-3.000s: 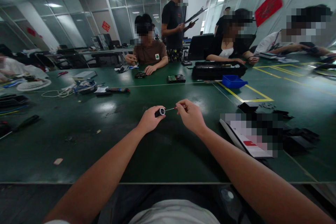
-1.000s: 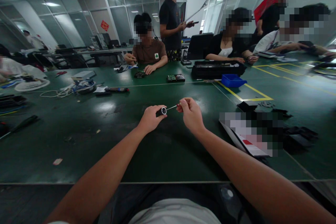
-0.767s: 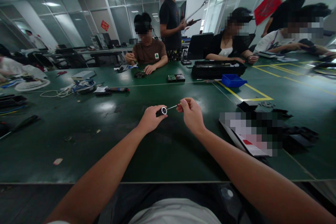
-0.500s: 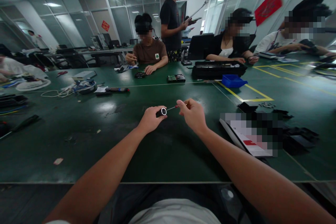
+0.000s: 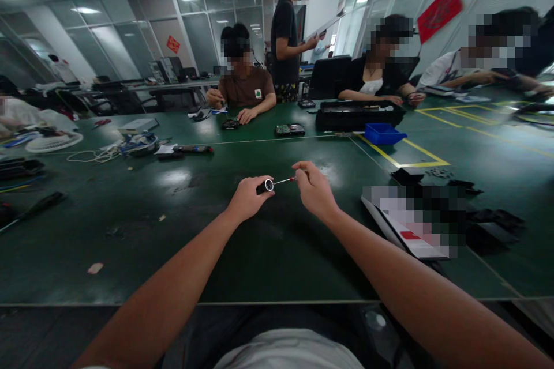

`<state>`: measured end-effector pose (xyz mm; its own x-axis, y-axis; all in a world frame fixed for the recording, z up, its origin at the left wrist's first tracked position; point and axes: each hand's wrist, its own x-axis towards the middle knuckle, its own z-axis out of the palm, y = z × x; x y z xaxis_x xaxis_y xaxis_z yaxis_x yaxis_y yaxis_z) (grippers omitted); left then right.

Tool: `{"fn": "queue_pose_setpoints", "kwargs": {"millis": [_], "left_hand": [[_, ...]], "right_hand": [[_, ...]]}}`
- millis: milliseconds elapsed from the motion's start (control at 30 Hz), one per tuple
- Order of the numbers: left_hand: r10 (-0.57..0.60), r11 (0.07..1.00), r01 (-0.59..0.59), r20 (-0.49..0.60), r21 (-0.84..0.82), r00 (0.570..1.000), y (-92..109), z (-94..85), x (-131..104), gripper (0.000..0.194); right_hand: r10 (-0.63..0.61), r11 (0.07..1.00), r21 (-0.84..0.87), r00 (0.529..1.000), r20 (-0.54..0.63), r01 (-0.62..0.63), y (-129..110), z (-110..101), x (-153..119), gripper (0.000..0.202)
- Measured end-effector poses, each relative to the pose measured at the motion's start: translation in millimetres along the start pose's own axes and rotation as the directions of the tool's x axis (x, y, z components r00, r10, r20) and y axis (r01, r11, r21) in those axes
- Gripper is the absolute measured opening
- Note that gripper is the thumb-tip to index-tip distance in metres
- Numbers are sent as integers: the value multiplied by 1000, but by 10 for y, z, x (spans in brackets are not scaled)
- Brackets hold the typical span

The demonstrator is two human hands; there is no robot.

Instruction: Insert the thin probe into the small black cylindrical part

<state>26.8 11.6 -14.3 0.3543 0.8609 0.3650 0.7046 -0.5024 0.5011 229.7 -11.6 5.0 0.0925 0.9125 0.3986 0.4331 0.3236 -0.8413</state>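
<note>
My left hand point(image 5: 249, 199) is closed around a small black cylindrical part point(image 5: 265, 186) with a pale ring at its end. My right hand point(image 5: 314, 187) pinches a thin screwdriver point(image 5: 285, 180) with a red handle, most of which the fingers cover. Its metal shaft points left, with the tip at the black part; whether it sits in a screw is too small to tell. Both hands are held above the green table point(image 5: 268, 253).
To the right lie a white booklet point(image 5: 411, 230), black plastic pieces point(image 5: 493, 230) and a blue bin point(image 5: 383, 134). A circuit board unit point(image 5: 289, 129) and a long black casing point(image 5: 359, 116) stand farther back. Another screwdriver point(image 5: 38, 207) lies at left. Several people sit around the table.
The fingers of my right hand have shifted on the screwdriver's handle, the index finger now lifted and straighter. My left hand and the black part have hardly moved.
</note>
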Motion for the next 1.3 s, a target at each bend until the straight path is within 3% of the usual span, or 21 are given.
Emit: {"fn": "queue_pose_setpoints", "kwargs": {"millis": [233, 367, 433, 533, 633, 733, 900, 1133, 1300], "left_hand": [[-11, 1000, 11, 2, -9, 1000, 6, -2, 5, 37], [-32, 999, 32, -8, -38, 999, 36, -24, 10, 37], [-22, 999, 21, -11, -46, 1000, 47, -39, 12, 36], [31, 999, -31, -17, -35, 999, 45, -55, 17, 36], [54, 998, -54, -4, 13, 999, 16, -53, 25, 36], [53, 998, -54, 22, 42, 998, -20, -39, 30, 37], [39, 998, -40, 27, 51, 999, -22, -26, 27, 36], [22, 998, -26, 79, 55, 997, 16, -21, 27, 36], [32, 997, -39, 110, 62, 993, 5, -8, 18, 36]], "right_hand": [[10, 1000, 22, 1000, 7, -10, -25, 7, -35, 27], [90, 975, 207, 995, -38, -80, -20, 53, -22, 23], [132, 928, 355, 991, -37, -110, 25, 89, 11, 22], [312, 771, 571, 949, 45, -281, 119, 121, 73, 25], [424, 692, 604, 900, 103, -396, 178, 118, 112, 27], [412, 745, 577, 911, -3, -335, 158, 106, 101, 22], [278, 886, 412, 955, -107, -212, 55, 90, 37, 22], [99, 983, 163, 989, -107, -81, 3, 52, -5, 25], [21, 1000, 22, 996, -87, -19, -50, 18, -24, 24]]}}
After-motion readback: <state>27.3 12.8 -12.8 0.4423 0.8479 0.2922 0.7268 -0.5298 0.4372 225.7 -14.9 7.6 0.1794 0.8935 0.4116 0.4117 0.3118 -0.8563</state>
